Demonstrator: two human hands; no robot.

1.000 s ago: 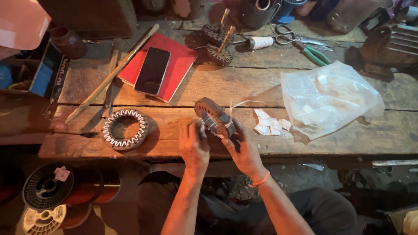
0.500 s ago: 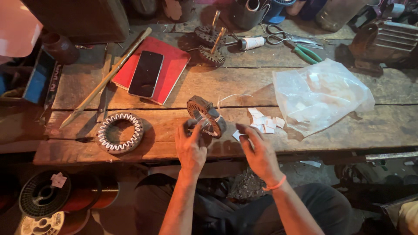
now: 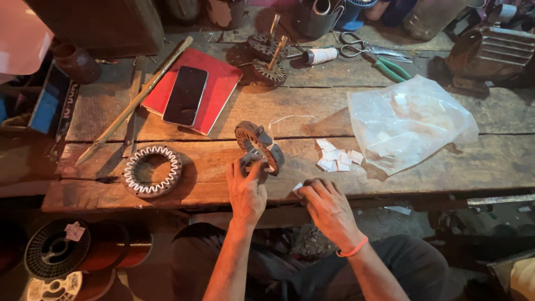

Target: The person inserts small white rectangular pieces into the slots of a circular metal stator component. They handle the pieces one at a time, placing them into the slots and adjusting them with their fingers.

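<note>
Fingers (image 3: 249,167) of the left hand (image 3: 246,192) are closed on the lower rim of a round metal motor core (image 3: 258,147), which is held tilted on edge on the wooden surface (image 3: 434,167). Fingers (image 3: 312,187) of the right hand (image 3: 330,207) are pinched narrowly on a small white paper slip (image 3: 298,188), just right of the core and close to the near edge of the surface. Beyond the right fingers, a small pile of paper slips (image 3: 336,158) is seen, with a clear plastic bag (image 3: 409,122) further right. Bare planks are left open between the two hands. Well left of the left fingers, a second wound ring (image 3: 152,170) is lying flat near the edge. Further away, a phone (image 3: 185,96) is resting on a red notebook (image 3: 220,83).
</note>
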